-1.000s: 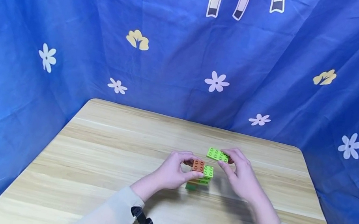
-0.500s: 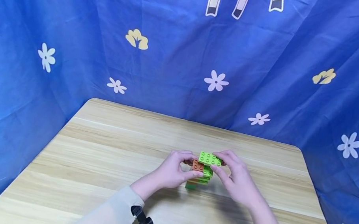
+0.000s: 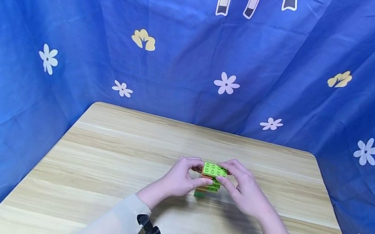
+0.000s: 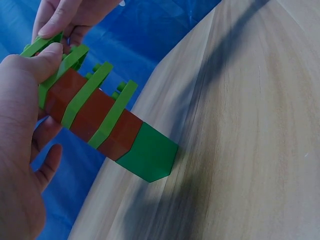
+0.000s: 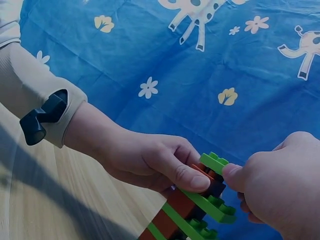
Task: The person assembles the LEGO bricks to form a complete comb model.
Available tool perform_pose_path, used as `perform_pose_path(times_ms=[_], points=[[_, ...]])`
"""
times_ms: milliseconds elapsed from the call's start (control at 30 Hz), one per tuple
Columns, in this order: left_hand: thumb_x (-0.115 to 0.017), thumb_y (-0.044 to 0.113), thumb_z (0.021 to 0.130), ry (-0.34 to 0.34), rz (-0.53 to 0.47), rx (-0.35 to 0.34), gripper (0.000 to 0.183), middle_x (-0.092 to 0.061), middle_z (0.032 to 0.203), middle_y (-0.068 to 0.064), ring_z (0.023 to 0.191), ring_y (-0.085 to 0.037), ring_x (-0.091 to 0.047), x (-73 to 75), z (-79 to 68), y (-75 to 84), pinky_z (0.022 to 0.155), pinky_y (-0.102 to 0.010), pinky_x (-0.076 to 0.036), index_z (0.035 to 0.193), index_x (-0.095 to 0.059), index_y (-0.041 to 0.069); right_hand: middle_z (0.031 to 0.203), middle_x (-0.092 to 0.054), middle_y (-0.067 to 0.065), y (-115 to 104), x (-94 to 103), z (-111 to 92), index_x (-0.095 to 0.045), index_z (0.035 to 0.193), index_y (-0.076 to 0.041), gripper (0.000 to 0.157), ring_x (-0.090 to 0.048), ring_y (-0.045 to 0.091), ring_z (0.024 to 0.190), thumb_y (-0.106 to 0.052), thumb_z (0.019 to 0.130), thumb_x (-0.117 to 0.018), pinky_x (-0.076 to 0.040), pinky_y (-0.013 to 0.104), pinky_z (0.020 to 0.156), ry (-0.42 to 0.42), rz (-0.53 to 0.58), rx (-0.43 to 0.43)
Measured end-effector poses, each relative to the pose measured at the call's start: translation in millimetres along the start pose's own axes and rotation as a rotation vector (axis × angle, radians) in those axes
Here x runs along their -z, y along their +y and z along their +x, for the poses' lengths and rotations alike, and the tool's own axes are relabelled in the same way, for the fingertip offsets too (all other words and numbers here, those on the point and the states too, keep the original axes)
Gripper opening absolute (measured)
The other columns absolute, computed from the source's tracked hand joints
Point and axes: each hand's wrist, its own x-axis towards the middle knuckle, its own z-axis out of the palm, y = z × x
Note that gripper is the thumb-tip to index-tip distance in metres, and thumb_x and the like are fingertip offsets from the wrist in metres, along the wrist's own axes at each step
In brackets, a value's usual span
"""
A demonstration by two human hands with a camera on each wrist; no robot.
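Observation:
A tower of toy building bricks stands upright between the hands. At its foot is a dark green brick [image 4: 149, 152]; above it, brown-orange bricks [image 4: 94, 112] alternate with light green plates [image 4: 112, 117] that jut out to one side. My left hand [image 3: 179, 177] grips the tower near its top, thumb on the near side. With thumb and fingers my right hand [image 3: 245, 189] pinches the right end of the topmost light green plate [image 3: 213, 169]. That plate lies over the uppermost brown-orange brick; whether its studs are pressed in, I cannot tell.
The tower is over the middle of a light wood table [image 3: 110, 149]. A blue cloth [image 3: 180, 70] printed with flowers and animals hangs behind and along the sides. Each sleeve carries a black wrist camera [image 3: 149, 228].
My right hand has moved left and slightly down, bringing the light green plate from beside the tower onto its top. The left hand has kept its grip in place.

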Motion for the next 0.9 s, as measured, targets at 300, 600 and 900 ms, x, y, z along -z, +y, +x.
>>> perform_pose_path(times_ms=[300,600,900], points=[[-0.088,0.033,0.09,-0.001,0.018,0.005,0.021,-0.073,0.096,0.015,0.093,-0.01,-0.068,-0.1,-0.7,-1.1,0.089,-0.053,-0.058,0.102,-0.078,0.02,0.124,-0.064,-0.011,-0.8,-1.2,1.1,-0.067,0.138,-0.012,0.034,-0.064,0.011,0.111,-0.021,0.106,-0.068,-0.057,0.04,0.092,-0.02,0.0,0.014],[-0.089,0.032,0.089,0.003,0.016,0.023,0.021,-0.071,0.095,0.019,0.094,-0.009,-0.068,-0.5,-0.3,-0.8,0.089,-0.053,-0.058,0.102,-0.077,0.021,0.123,-0.064,-0.01,-1.8,-0.1,2.2,-0.067,0.138,-0.011,0.034,-0.064,0.01,0.11,-0.023,0.107,-0.067,-0.057,0.038,0.091,-0.034,-0.014,0.014],[-0.089,0.032,0.089,0.002,0.025,0.019,0.021,-0.071,0.095,0.018,0.095,-0.01,-0.069,0.0,0.1,-0.4,0.09,-0.052,-0.058,0.102,-0.077,0.02,0.12,-0.063,-0.009,-3.2,2.4,3.2,-0.067,0.139,-0.01,0.035,-0.063,0.008,0.104,-0.021,0.106,-0.069,-0.057,0.036,0.088,-0.049,-0.045,0.024]])
